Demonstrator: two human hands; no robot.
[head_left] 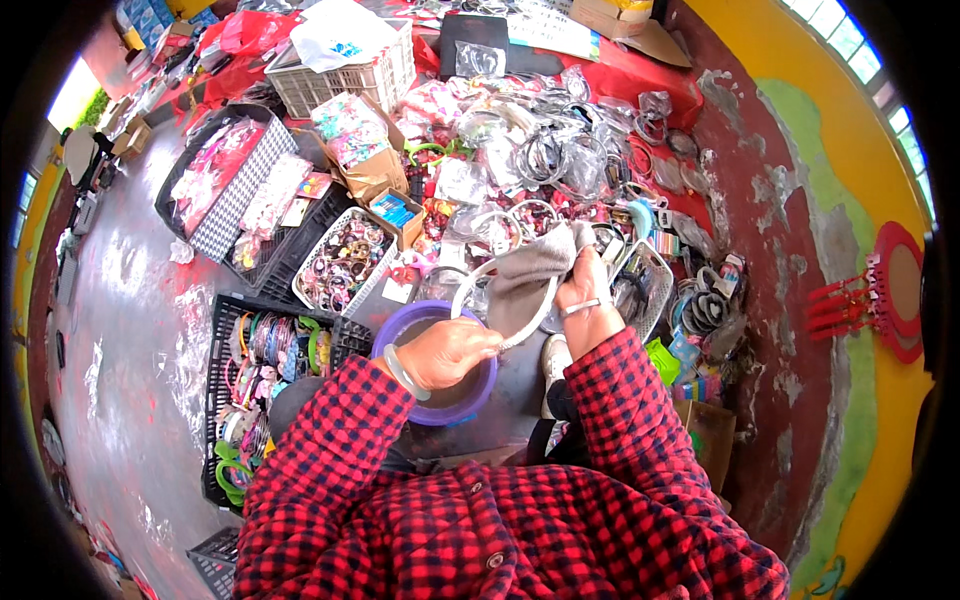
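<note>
Nearest is the red-and-black checked button-front jacket, its sleeves reaching forward. A pale bangle circles the left wrist, and another pale band circles the right. The left hand, above the basin, has its fingers curled closed at the near ends of a white, curved hoop headband. The right hand is clamped on a soft grey cloth, which lies over the far part of the hoop. The headband is thus between the hands, just above and beyond a round purple plastic basin holding murky water. A white-and-black shoe shows to the right of the basin.

To the left, a black plastic crate holds colourful headbands. Beyond it stands a white rectangular basket full of small hair ties; another white plastic basket is near the right hand. Farther out, a black-and-white houndstooth box and an open brown cardboard box flank a heap of clear-wrapped accessories. Farthest, a pale slatted crate carries a white plastic bag.
</note>
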